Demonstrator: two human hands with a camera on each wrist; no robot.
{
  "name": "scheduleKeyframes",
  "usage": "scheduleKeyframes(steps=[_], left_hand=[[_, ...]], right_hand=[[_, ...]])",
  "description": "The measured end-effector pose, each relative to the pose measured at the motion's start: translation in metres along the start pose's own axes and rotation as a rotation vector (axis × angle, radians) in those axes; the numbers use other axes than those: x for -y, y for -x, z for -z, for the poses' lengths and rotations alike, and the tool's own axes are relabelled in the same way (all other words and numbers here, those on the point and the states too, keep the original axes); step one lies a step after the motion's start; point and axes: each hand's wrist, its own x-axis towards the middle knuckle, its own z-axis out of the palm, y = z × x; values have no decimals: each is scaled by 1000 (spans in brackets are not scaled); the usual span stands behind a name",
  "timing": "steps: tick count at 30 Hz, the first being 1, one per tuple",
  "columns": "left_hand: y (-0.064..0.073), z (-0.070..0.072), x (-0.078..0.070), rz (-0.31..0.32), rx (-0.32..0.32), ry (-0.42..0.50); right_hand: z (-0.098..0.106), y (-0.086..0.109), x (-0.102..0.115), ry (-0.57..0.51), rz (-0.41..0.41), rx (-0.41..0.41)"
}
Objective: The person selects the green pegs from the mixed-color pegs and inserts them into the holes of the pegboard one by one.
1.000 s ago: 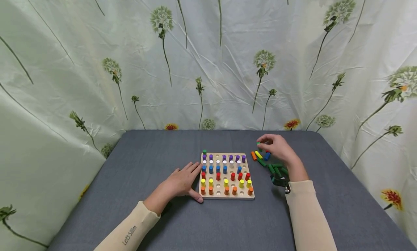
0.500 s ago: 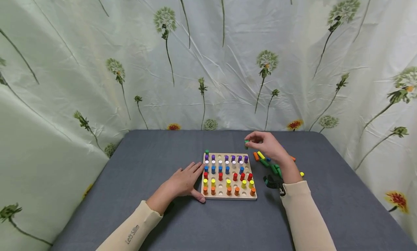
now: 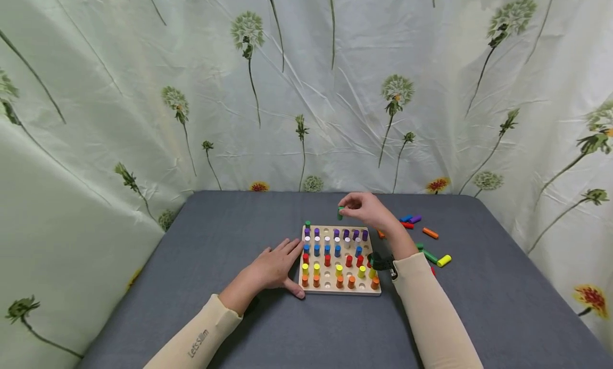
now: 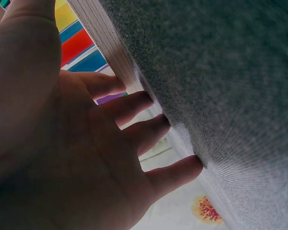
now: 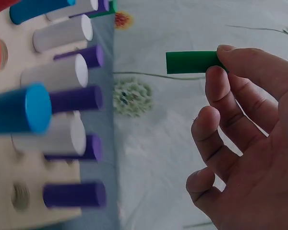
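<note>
A floral backdrop [image 3: 282, 119] fills the rear, and in front of it spreads the grey table [image 3: 215, 220]. Onto the wooden board [image 3: 345, 292] now, lying flat, rows of coloured pegs upright in it. Here's the left hand [image 3: 274, 268], fingers spread along the board's left edge, thumb at the near corner; should that brace ease, a sideways push could slide the whole board. The right hand [image 3: 367, 209] is up by the far edge, thumb and fingertip pinching a peg, the other fingers curled beneath. Watch the dark wrist device [image 3: 380, 261] over the board's right side: dip that wrist and it might knock the standing pegs there. Off to the right, a loose yellow peg [image 3: 444, 261] lies on its side and could roll if the sleeve brushes it. And the green peg [image 5: 189, 63] itself, clear of the board, pinched at one end only: clip a purple peg [image 5: 79, 99] or a hole's rim and it may twist or drop.
</note>
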Motion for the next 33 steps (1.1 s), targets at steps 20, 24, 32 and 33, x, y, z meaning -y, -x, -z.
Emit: scheduleKeyframes(steps=[20, 24, 32, 33], left_hand=[[2, 3, -2, -6, 11, -27], [2, 2, -2, -6, 10, -30], [1, 1, -1, 0, 9, -42], [1, 1, -1, 0, 10, -43]], right_hand=[[-39, -42, 8, 156, 3, 114], [-45, -45, 8, 172, -22, 144], [-51, -45, 11, 199, -29, 166], [-51, -46, 12, 213, -28, 169]])
